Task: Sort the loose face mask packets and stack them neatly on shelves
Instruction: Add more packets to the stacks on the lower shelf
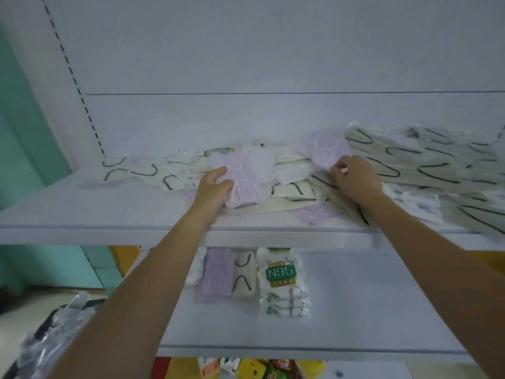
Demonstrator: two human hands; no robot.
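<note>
Loose mask packets lie in a messy heap across the upper white shelf point(109, 212). My left hand point(214, 188) grips a stack of lilac mask packets point(246, 184) near the shelf's middle. My right hand point(355, 175) pinches the near edge of another lilac packet point(328, 153) further back. Cream packets with black ear loops point(426, 165) pile up to the right. On the lower shelf point(369, 310) stand sorted rows: a lilac stack point(217, 277), a cream stack point(244, 279) and white N95 packets point(281, 274).
More cream packets point(136, 173) lie at the heap's left end. A slotted upright point(73, 77) runs up the back panel at left. Yellow and orange goods point(257, 369) sit on the shelf below. A crumpled plastic bag point(54, 332) lies at lower left.
</note>
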